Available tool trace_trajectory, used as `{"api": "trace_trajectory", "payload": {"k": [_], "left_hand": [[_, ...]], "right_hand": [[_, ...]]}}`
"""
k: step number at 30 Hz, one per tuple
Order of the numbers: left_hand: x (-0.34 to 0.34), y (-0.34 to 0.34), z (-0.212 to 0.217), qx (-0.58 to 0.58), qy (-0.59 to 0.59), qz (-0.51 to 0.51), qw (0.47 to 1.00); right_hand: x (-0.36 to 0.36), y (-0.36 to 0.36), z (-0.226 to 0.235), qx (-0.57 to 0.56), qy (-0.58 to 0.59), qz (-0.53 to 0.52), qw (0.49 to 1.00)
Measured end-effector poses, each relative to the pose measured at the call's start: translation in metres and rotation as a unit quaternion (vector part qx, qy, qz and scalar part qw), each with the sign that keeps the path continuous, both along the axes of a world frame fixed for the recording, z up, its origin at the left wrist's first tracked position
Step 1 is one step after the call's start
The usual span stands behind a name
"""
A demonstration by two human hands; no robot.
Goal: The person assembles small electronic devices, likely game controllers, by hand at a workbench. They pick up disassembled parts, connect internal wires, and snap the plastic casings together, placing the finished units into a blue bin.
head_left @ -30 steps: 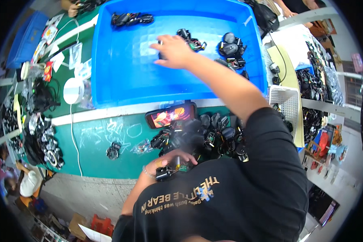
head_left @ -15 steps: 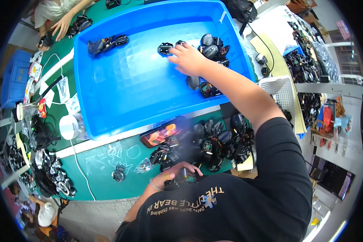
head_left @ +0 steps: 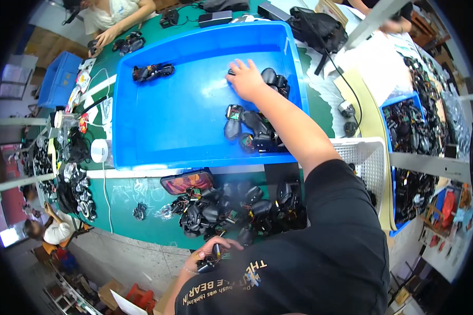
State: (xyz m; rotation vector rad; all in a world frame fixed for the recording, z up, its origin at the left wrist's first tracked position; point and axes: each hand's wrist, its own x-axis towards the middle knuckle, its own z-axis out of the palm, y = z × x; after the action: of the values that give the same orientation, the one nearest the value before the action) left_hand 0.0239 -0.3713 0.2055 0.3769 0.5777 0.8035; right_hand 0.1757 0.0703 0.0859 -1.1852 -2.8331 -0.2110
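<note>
Inside a large blue bin (head_left: 163,157), my right hand (head_left: 245,81) reaches out with its fingers spread. A small dark part (head_left: 231,72) shows at its thumb and forefinger; the palm hides the rest. Close to that hand lie rounded black shells (head_left: 268,76). Nearer me in the bin, other black units with green circuit boards (head_left: 234,112) lie beside my forearm. My left hand (head_left: 215,251), low in front of my body, is curled around a black housing with a circuit board and wires (head_left: 211,261). Beyond it a heap of similar black housings (head_left: 210,212) covers the green table.
A phone (head_left: 187,182) lies between heap and bin. On the right stand a white perforated basket (head_left: 370,147) and a blue crate (head_left: 397,223) full of black parts. Another person's hand (head_left: 109,35) works at the far left. A white jar (head_left: 99,151) stands beside the bin.
The view has shifted, so the bin's far side and table show more. My right hand stays in the bin, and the black unit left of it is no longer separately visible. My left hand still holds its housing.
</note>
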Motion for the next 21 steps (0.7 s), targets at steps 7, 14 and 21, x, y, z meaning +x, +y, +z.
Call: {"api": "trace_trajectory", "payload": {"k": [7,14,21], "left_hand": [[0.017,-0.003,0.009,-0.013,0.024,-0.019,0.999],[0.018,-0.013,0.026,-0.063,0.019,0.041,0.997],[0.012,-0.026,0.007,-0.043,-0.017,0.079,0.996]], "right_hand": [[0.023,0.030,-0.001,-0.150,-0.041,-0.229,0.961],[0.035,0.068,0.017,-0.043,0.120,-0.343,0.931],[-0.014,-0.067,0.059,-0.283,0.111,0.254,0.918]]}}
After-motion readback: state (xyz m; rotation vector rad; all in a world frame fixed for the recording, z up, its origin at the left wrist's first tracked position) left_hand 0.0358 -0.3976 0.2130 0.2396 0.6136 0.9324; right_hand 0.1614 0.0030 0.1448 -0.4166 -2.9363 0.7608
